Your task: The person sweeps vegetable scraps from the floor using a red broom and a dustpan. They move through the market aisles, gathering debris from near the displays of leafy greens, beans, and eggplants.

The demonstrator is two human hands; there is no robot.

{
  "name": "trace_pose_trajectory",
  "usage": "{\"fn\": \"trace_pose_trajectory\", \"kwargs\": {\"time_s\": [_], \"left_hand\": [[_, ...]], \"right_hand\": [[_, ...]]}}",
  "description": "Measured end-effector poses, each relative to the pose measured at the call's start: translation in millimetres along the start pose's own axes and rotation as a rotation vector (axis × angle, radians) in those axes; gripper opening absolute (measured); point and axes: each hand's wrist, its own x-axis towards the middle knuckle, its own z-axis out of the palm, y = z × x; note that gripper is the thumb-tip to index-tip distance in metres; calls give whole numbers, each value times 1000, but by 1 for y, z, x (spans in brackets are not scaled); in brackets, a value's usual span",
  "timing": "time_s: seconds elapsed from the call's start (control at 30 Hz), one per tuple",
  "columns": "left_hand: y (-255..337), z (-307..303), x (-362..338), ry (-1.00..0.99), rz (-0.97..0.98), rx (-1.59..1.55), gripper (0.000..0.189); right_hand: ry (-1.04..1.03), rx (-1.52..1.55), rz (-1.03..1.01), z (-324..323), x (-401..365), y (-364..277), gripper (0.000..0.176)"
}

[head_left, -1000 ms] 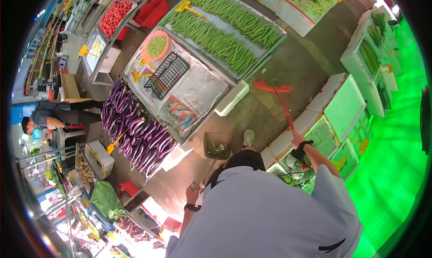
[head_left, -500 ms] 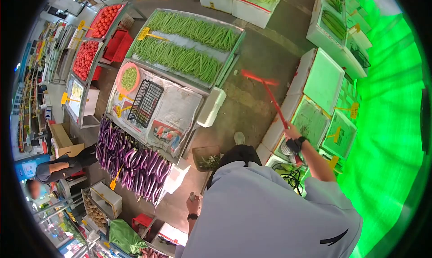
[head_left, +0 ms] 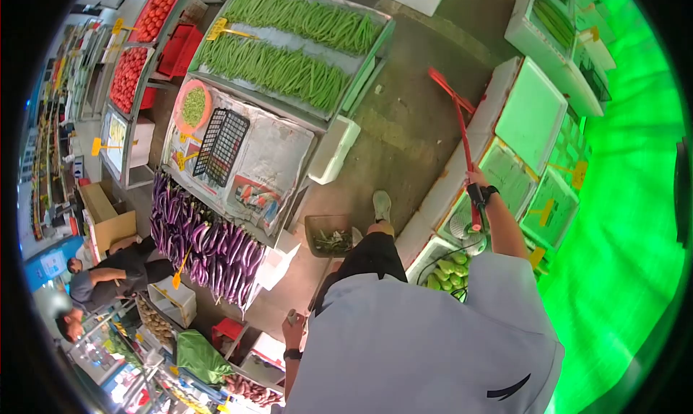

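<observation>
My right hand is closed round the red handle of a long tool, whose forked or T-shaped red end points away over the floor beside the white foam boxes. A dark band is at that wrist, and the handle's lower end shows beyond the hand near a round metal fan-like object. At the lower left, my left hand hangs low with its fingers curled; a small pale thing shows at the fingertips, too small to name. A basin with plant scraps stands on the floor between the hands.
Purple eggplants and green beans lie on stands at the left. Foam boxes line the right side before a green sheet. Two people are at the far left. One shoe is on the floor ahead.
The view has shifted, and my right hand with the red tool is farther right in the frame. The red end is less blurred. A second person shows more clearly at the left.
</observation>
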Motion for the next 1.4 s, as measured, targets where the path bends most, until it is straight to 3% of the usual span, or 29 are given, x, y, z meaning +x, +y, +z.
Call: {"fn": "trace_pose_trajectory", "kwargs": {"time_s": [0.13,0.3,0.4,0.47,0.63,0.73,0.83,0.87,1.0,1.2,1.3,1.4], "left_hand": [[-40,-1,23,-40,-187,-101,10],[-43,0,41,-109,-139,-70,10],[-28,3,44,-104,-116,-27,8],[-6,5,41,-105,-103,-29,7],[-7,4,43,-120,-69,-32,8],[-20,6,43,-69,-30,23,8],[-29,1,37,-53,-47,4,8],[-32,-5,31,-45,-66,6,8],[-20,-9,32,-62,-93,-55,7],[8,-9,39,-57,-159,-68,8],[4,-10,49,-83,-166,-35,9],[36,-3,47,-69,-144,34,9]], "right_hand": [[-123,300,156,39,-86,17,68],[-339,735,265,37,-210,-11,67],[-229,547,185,39,-266,-35,68],[-167,400,96,36,-264,-37,70],[-68,92,-26,2,-163,-37,77],[-49,252,-22,-14,-69,-25,76],[-8,348,19,5,-39,-24,73],[7,267,13,14,-39,-10,66],[-100,403,130,63,-89,34,63],[-320,785,280,56,-261,-11,69],[-339,668,216,44,-298,-17,73],[-188,399,68,38,-276,-8,69]]}}
